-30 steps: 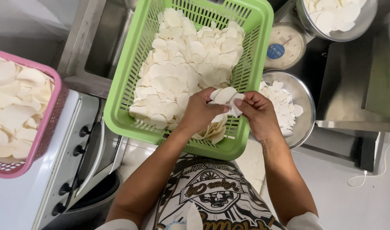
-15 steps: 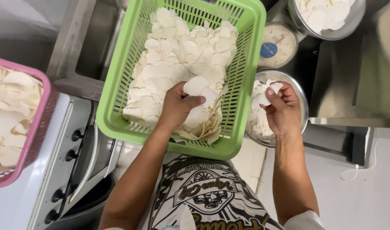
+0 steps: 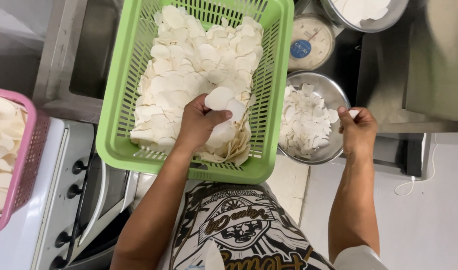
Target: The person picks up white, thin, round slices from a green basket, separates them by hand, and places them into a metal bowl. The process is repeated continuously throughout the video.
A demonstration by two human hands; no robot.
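A green plastic basket (image 3: 116, 95) holds a heap of thin white round slices (image 3: 189, 65). My left hand (image 3: 196, 122) rests in the near part of the basket, gripping a small stack of white slices (image 3: 223, 100). My right hand (image 3: 359, 131) is at the right rim of a round metal bowl (image 3: 334, 90) that holds several smaller white pieces. Its fingers pinch a small white piece (image 3: 353, 113) just past the bowl's edge.
A pink basket (image 3: 26, 170) with more white slices sits at the left on a white stove with black knobs (image 3: 79, 167). A round dial scale (image 3: 311, 42) and a second metal bowl (image 3: 371, 25) with slices stand behind. A steel counter runs along the right.
My hands were together over the basket's near edge, then parted. My right hand carried a small piece across to the metal bowl's right rim. My left hand stayed in the basket with slices.
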